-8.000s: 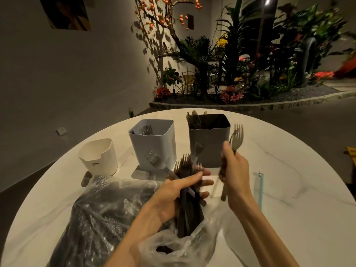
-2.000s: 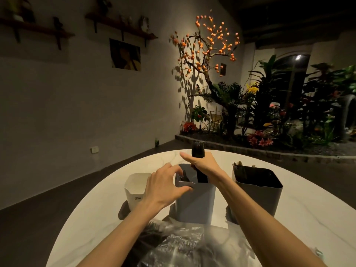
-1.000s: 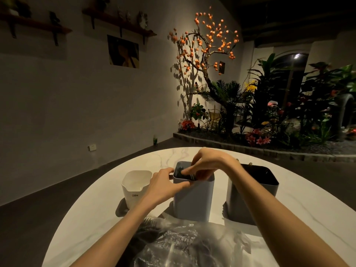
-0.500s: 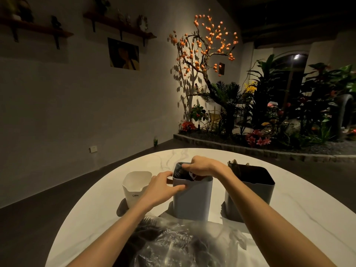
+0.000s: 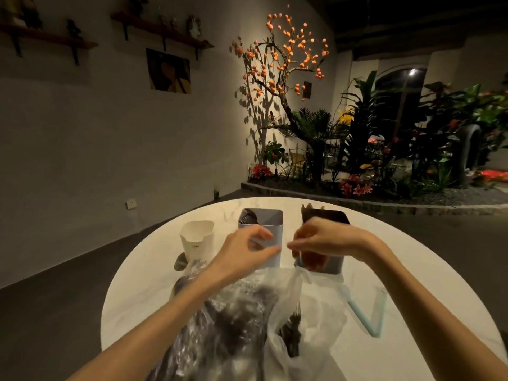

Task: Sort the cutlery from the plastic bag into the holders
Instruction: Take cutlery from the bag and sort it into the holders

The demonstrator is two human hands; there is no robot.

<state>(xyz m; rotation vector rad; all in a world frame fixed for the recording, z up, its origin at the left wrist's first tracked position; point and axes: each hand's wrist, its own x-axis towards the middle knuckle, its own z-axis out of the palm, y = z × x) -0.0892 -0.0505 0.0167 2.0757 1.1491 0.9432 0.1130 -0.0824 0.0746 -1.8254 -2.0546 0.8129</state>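
Observation:
Three holders stand at the table's far side: a white holder (image 5: pixel 196 237), a light grey holder (image 5: pixel 270 218) with dark forks (image 5: pixel 248 216) in it, and a dark grey holder (image 5: pixel 336 216) with cutlery tips at its rim. The clear plastic bag (image 5: pixel 242 312) lies in front of them with dark cutlery (image 5: pixel 291 334) inside. My right hand (image 5: pixel 324 240) hovers before the dark grey holder and pinches the bag's raised edge. My left hand (image 5: pixel 244 251) is in front of the light grey holder, fingers loosely curled, with nothing visible in it.
The round white marble table (image 5: pixel 412 270) carries a pale blue strip (image 5: pixel 362 317) to the right of the bag. Beyond the table are a dark floor, a wall on the left and an indoor planting bed behind.
My right hand has left the light grey holder, where it set down the forks, and come back to the bag's edge. My left hand has let go of that holder's rim.

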